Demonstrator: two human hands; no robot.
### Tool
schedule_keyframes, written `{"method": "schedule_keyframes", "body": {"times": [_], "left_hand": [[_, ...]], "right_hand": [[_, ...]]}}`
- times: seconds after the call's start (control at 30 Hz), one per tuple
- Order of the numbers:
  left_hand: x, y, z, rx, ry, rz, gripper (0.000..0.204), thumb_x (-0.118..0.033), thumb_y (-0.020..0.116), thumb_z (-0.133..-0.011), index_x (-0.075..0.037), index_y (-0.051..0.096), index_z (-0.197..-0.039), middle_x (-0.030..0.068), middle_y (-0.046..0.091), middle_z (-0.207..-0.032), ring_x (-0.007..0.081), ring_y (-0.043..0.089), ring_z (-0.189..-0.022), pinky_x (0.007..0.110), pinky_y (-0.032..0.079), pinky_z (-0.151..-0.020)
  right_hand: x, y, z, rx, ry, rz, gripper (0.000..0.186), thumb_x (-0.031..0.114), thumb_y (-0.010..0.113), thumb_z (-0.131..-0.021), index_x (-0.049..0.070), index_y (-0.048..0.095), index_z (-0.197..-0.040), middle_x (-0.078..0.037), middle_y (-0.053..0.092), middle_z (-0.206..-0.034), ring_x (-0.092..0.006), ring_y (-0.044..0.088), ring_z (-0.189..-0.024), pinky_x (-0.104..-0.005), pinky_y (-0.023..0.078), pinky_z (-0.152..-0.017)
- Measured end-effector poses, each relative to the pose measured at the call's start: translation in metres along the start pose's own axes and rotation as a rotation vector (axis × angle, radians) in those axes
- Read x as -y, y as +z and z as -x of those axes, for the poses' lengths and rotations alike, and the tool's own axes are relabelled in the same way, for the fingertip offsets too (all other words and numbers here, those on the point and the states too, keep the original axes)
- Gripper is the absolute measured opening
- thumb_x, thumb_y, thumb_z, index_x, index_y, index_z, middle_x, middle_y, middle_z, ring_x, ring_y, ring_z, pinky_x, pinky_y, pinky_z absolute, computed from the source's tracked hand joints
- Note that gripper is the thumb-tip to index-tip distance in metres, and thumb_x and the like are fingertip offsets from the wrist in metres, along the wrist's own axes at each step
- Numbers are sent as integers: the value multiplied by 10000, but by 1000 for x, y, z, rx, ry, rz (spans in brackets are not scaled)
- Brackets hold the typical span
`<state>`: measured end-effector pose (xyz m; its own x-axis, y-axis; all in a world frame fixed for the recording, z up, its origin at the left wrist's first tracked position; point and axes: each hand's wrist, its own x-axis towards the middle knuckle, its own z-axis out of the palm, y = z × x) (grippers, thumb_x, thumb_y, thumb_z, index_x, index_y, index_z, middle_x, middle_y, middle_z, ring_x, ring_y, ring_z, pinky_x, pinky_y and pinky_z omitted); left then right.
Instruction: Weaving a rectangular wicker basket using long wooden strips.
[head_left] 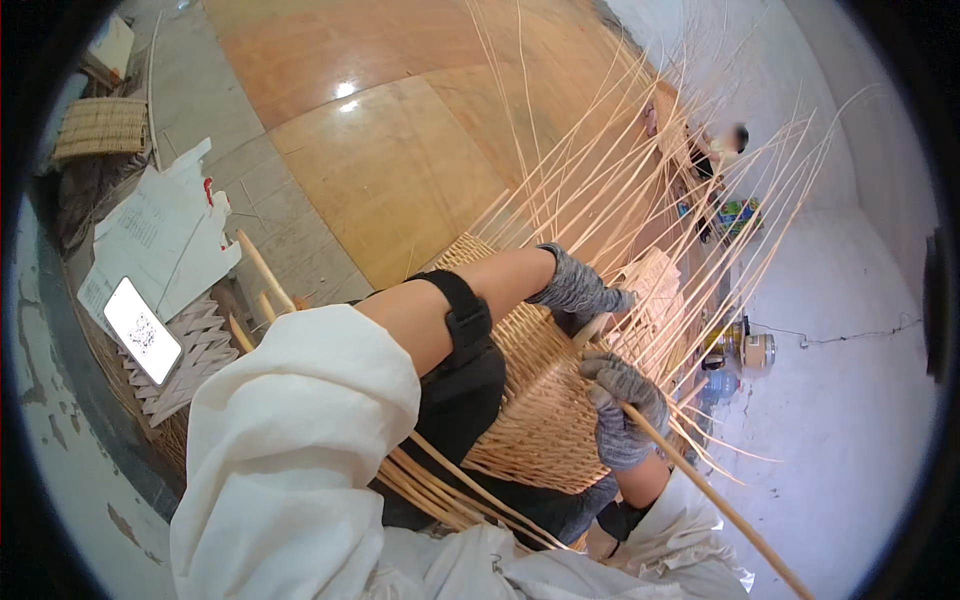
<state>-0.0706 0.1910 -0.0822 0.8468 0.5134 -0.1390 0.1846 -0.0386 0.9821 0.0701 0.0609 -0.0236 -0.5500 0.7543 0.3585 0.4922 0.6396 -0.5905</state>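
A half-woven wicker basket [545,405] of tan rods rests tilted against my lap, its long unwoven stakes [610,190] fanning out to the upper right. My left hand [585,287], in a grey knitted glove, reaches across the basket. Its fingers curl down at the woven edge among the stakes, and what they pinch is mostly hidden. Just below and to the right, my right hand [630,405], gloved in grey too, is closed around a thick wicker rod [715,498]. That rod runs from the fist to the lower right edge.
More loose rods [440,495] lie beside my lap. At left, a lit phone [143,331] lies by a torn white board [160,235] and a woven strip piece [190,365]. A wooden floor panel [390,170] spreads ahead. Bottles [720,385] stand along the right wall; another person [725,150] sits far off.
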Motion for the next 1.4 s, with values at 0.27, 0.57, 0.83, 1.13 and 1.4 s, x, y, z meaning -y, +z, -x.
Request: {"method": "schedule_keyframes", "body": {"times": [0.27, 0.57, 0.83, 1.13, 1.4], "left_hand": [[5, 8, 8, -95, 34, -123, 682, -633, 385, -793, -5, 641, -870, 135, 627, -875, 209, 580, -844, 302, 423, -817], [23, 7, 9, -88, 505, -256, 402, -377, 398, -891, -25, 588, -934, 170, 584, -796, 288, 574, -794, 328, 450, -714], [17, 21, 18, -346, 234, -22, 412, -337, 417, -898, 46, 550, -968, 149, 585, -903, 206, 582, -840, 294, 464, -762], [-18, 47, -11, -443, 100, 873, 405, -445, 448, -862, -74, 519, -716, -1, 450, -516, 100, 411, -392, 212, 329, -349], [-27, 41, -16, -390, -6, 1072, 357, -425, 485, -844, -98, 471, -702, 15, 463, -534, 102, 420, -390, 207, 322, -333]], "right_hand": [[-3, -12, 3, 109, -116, -23, 243, 163, 669, -731, 37, 533, -889, -178, 609, -899, -331, 593, -875, -389, 470, -759], [-28, -15, 2, 114, 164, 679, 477, 332, 693, -659, 26, 564, -1000, -148, 560, -997, -299, 498, -940, -395, 395, -830], [-45, -14, 8, 92, 183, 559, 456, 331, 702, -618, 11, 597, -925, -140, 577, -930, -307, 519, -832, -383, 398, -761], [-52, -10, 14, 38, 186, 558, 514, 361, 696, -584, -8, 594, -927, -170, 553, -963, -325, 519, -839, -393, 389, -765], [-65, -10, 17, -36, 141, 523, 524, 390, 686, -588, 6, 597, -933, -172, 548, -993, -324, 523, -863, -407, 398, -752]]}}
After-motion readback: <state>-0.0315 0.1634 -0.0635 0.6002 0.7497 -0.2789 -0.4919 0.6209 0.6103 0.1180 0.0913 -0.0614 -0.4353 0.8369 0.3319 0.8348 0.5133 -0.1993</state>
